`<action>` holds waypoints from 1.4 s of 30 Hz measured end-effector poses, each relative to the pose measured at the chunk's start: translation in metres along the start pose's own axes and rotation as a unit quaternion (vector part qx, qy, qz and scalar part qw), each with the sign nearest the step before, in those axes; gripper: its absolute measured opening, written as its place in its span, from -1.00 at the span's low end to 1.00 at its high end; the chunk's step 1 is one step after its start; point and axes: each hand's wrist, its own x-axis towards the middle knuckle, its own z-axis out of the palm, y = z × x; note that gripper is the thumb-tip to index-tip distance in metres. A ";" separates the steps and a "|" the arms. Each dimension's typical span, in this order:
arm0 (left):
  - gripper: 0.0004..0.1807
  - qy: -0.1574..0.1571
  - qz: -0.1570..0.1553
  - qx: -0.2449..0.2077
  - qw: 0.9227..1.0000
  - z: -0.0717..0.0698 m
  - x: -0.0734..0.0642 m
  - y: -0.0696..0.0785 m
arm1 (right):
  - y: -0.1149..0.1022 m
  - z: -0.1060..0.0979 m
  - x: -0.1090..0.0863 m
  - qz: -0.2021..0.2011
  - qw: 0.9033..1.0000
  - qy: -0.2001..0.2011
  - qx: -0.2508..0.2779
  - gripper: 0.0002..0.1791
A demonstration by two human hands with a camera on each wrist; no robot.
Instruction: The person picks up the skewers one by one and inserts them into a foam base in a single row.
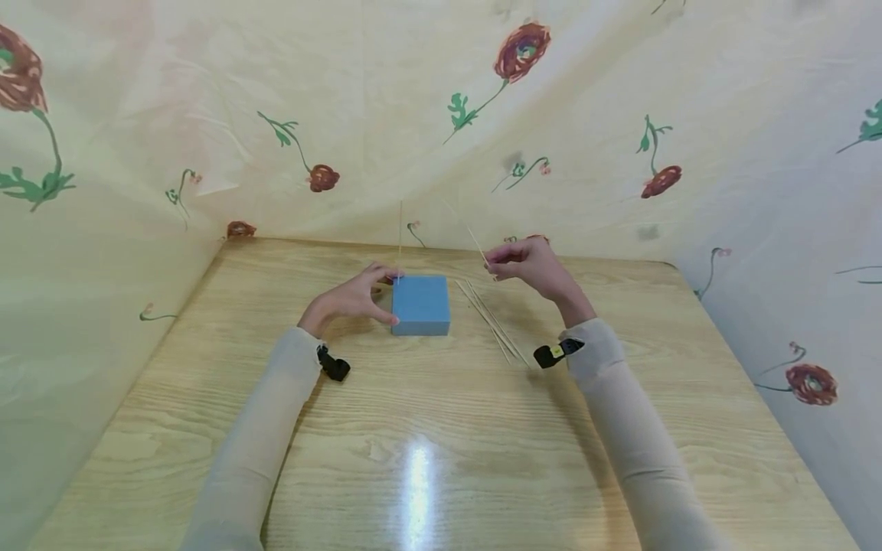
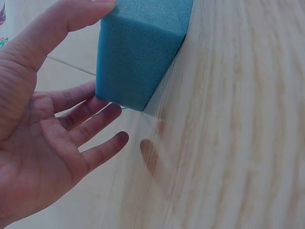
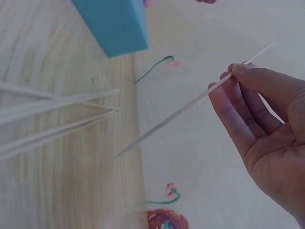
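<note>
A blue foam block [image 1: 420, 297] rests on the wooden table, its front and side faces showing in the left wrist view. My left hand [image 1: 347, 297] grips its left side, the thumb at the near corner and fingertips at the far one. From the block's far left corner a thin wooden stick [image 1: 400, 237] rises upright. To the right, my right hand [image 1: 534, 266] pinches another thin stick [image 3: 176, 117] between thumb and fingers, above the table and tilted. Several loose sticks [image 1: 494, 321] lie on the table between the block and my right forearm.
The wooden table [image 1: 358, 428] has a floral curtain [image 1: 386, 99] behind it and along both sides. Each wrist carries a small black camera, one on the left [image 1: 335, 367] and one on the right [image 1: 549, 355].
</note>
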 end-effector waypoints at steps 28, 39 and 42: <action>-0.02 0.000 0.002 -0.003 1.000 -0.002 0.003 -0.004 | -0.047 0.045 0.036 -0.117 0.982 0.025 0.146 -0.88; -0.02 0.002 0.001 -0.003 1.000 -0.001 0.002 -0.003 | -0.056 0.056 0.046 -0.161 0.974 0.047 0.152 -0.89; -0.02 0.002 0.001 -0.003 1.000 -0.001 0.002 -0.003 | -0.058 0.059 0.047 -0.172 0.971 0.046 0.157 -0.87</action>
